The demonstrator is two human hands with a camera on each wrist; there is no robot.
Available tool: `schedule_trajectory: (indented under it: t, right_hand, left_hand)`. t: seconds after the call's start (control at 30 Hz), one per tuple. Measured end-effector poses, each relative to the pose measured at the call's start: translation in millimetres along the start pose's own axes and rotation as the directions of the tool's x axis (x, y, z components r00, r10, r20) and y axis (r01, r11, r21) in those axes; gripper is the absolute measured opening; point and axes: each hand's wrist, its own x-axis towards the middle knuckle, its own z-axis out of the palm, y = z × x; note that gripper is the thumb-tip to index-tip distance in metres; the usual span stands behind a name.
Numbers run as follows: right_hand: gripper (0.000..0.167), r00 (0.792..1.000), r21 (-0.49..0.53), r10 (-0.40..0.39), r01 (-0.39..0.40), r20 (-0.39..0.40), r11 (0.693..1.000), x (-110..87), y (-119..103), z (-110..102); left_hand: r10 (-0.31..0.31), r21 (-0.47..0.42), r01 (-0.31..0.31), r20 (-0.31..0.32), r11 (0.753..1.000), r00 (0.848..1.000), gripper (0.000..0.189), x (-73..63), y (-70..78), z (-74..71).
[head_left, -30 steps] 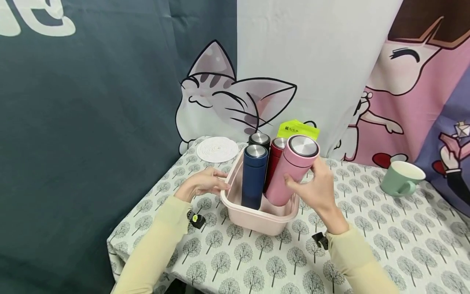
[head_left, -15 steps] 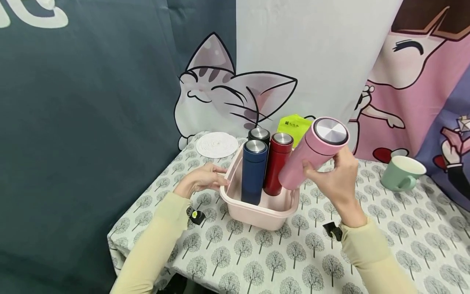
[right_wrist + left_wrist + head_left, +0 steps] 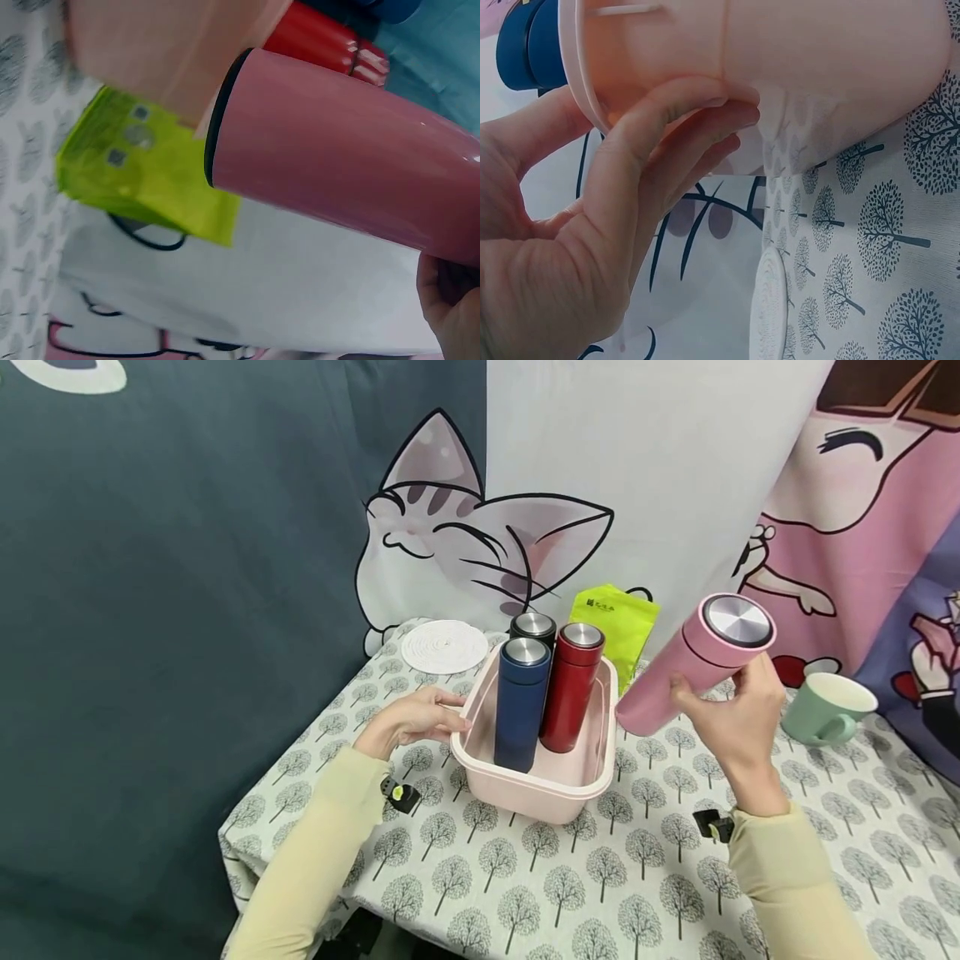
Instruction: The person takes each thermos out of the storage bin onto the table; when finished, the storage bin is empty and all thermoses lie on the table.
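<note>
My right hand (image 3: 738, 722) grips a pink thermos bottle (image 3: 686, 664) with a steel-topped lid. The bottle is tilted, its base toward the pale pink basin (image 3: 540, 789) and just right of the rim. In the right wrist view the pink bottle (image 3: 337, 150) fills much of the picture, with part of my hand (image 3: 454, 307) at its side. My left hand (image 3: 416, 721) pinches the basin's left rim, thumb inside and fingers against the outer wall in the left wrist view. A blue thermos (image 3: 521, 710), a red thermos (image 3: 572, 693) and a black thermos (image 3: 534, 625) stand upright inside the basin.
A bright yellow-green pouch (image 3: 617, 622) stands behind the basin. A white round woven mat (image 3: 444, 647) lies at the back left. On the right is a green mug (image 3: 828, 708). A tree-print cloth (image 3: 562, 889) covers the table, and printed curtains (image 3: 660, 460) hang behind.
My right hand has lifted the pink thermos out of the basin and carried it to the right, past the rim. The left hand stays at the basin's left rim.
</note>
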Motion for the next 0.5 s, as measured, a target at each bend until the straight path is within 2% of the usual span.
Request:
schedule_trajectory:
  t: [0.13,0.23,0.5]
  right_hand:
    - [0.049,1.0,-0.037,0.026,-0.025,0.013,0.999,-5.0,14.6,-2.3]
    - [0.049,0.996,-0.065,0.075,-0.073,0.041,0.995,-9.7,28.0,-0.5]
    - [0.044,0.965,-0.173,0.242,-0.222,0.105,0.96,-23.5,67.9,11.1]
  left_hand:
    - [-0.002,-0.011,0.002,-0.004,1.0,1.0,0.06,-1.0,0.9,0.3]
    - [-0.003,-0.012,0.003,-0.005,1.0,1.0,0.06,-1.6,1.5,0.7]
    - [-0.005,-0.01,0.005,-0.006,1.0,1.0,0.06,0.8,-0.5,1.1]
